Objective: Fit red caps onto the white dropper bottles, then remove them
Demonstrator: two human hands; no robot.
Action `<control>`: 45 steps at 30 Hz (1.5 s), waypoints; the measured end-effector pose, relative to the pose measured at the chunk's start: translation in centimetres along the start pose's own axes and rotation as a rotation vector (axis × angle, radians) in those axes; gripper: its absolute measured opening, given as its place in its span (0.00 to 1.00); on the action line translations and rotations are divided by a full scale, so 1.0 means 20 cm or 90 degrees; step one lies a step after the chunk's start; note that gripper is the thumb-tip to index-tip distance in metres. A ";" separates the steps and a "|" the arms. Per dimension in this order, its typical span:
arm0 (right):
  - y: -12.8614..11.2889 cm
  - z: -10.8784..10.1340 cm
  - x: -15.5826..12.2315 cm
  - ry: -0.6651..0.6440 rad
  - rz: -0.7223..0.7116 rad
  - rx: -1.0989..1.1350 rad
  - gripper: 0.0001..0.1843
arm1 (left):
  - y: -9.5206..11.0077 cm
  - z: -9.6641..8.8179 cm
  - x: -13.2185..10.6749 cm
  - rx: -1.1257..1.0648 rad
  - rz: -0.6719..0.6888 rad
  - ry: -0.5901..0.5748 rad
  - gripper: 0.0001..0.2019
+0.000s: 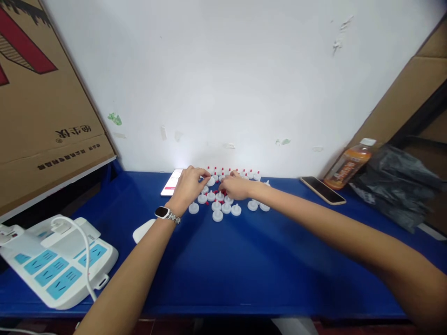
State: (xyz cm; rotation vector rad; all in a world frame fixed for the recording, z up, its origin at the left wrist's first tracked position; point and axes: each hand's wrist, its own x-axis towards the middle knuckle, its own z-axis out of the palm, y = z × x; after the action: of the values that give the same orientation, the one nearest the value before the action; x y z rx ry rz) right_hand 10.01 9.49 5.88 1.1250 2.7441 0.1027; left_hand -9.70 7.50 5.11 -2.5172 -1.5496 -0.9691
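My left hand (190, 185), with a watch (167, 213) on its wrist, pinches a white nozzle cap (211, 181) by its edge, just above the table. My right hand (238, 186) reaches down beside it, fingers drawn together over small red tip covers (215, 191); what lies between the fingertips is hidden. Several white nozzle caps without red tips (217, 215) lie around and in front of both hands, pointed ends up. Along the wall behind the hands stand rows of white nozzle caps with red tips (257, 176).
On the blue table (223, 270) lie a lit phone (171, 184) left of the caps and a dark phone (321, 190) at right. A white power strip (63, 265) with a cable, an orange drink bottle (349, 164), a black plastic bag (398, 186) and a cardboard box (52, 102) flank the area.
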 end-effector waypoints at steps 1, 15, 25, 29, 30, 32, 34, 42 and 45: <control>-0.01 0.00 -0.02 -0.001 -0.003 0.007 0.22 | 0.00 0.00 0.00 0.000 0.000 0.002 0.09; 0.09 0.01 0.12 0.069 0.066 -0.044 0.20 | 0.01 0.00 -0.01 0.025 -0.021 0.022 0.08; 0.03 0.02 0.09 0.043 0.039 -0.041 0.16 | 0.00 0.01 -0.02 0.004 -0.004 0.012 0.08; 0.04 0.02 0.00 0.041 0.004 0.011 0.19 | 0.01 0.01 -0.02 -0.003 -0.002 0.011 0.08; 0.06 0.02 -0.02 0.050 0.007 0.019 0.20 | 0.01 0.01 -0.02 -0.004 -0.002 0.011 0.08; 0.10 0.03 -0.03 0.072 0.036 0.019 0.22 | 0.01 0.02 -0.02 -0.003 0.000 0.011 0.07; 0.13 0.03 -0.03 0.079 0.068 0.001 0.23 | 0.01 0.03 -0.01 0.002 0.005 0.008 0.08; 0.10 0.05 0.02 0.060 0.054 -0.067 0.17 | 0.02 0.06 0.06 0.059 0.013 -0.030 0.09; 0.09 0.05 -0.01 0.065 0.032 -0.046 0.17 | 0.02 0.07 0.10 0.082 0.019 -0.048 0.10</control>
State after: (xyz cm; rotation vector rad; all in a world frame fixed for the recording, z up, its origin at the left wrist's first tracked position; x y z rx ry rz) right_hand 11.55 10.73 5.13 1.2007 2.7764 0.2708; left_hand -8.03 9.45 5.13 -2.5071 -1.5363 -0.7545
